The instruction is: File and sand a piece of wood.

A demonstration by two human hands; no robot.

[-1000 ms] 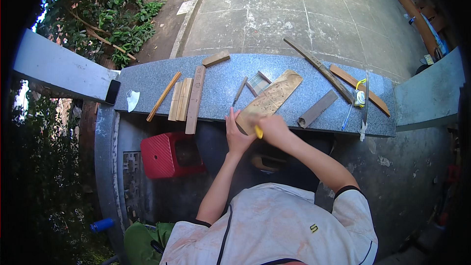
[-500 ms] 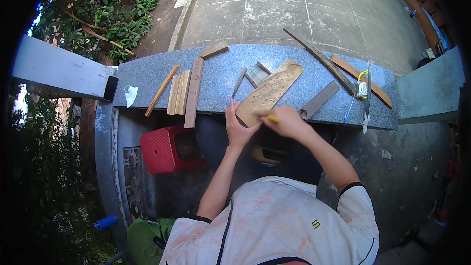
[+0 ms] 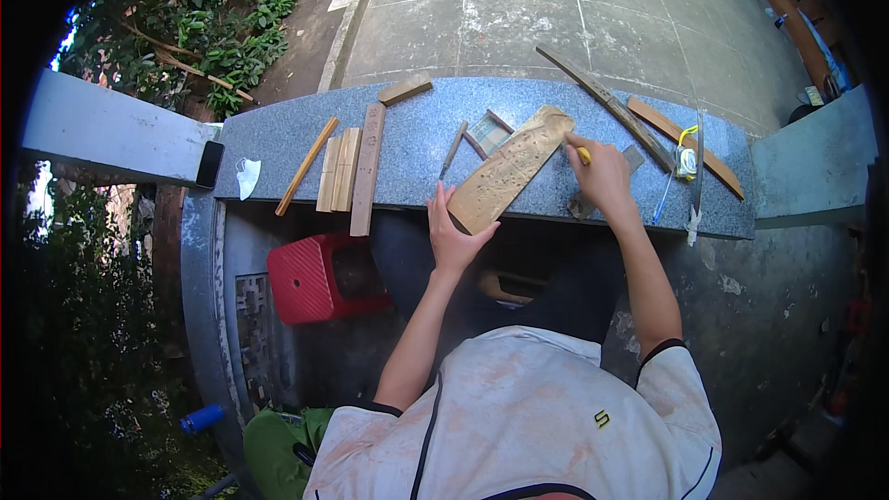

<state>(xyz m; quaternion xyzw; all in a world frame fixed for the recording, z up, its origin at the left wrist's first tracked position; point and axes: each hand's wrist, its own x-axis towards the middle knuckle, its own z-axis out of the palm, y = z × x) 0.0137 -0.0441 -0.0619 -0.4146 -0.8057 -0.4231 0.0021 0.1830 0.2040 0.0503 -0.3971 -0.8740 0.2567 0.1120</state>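
A broad, worn wooden board lies slantwise on the grey speckled stone table. Its near end sits in my left hand, with the fingers along the left edge and the thumb on the right. My right hand is closed on a small yellow-handled tool beside the board's far right edge. Its working end is too small to make out. Left of the board are a slim dark-bladed hand tool and a small wood-framed panel. A grey wood block is partly covered by my right hand.
To the left lie a brown plank, pale strips, a thin stick, a white mask and a phone. To the right are a long bar, a tape measure and a blue pen. A red stool stands below.
My right hand has moved away and to the right with the yellow-handled tool, from the board's near end to beside its far end. My left hand stays at the near end.
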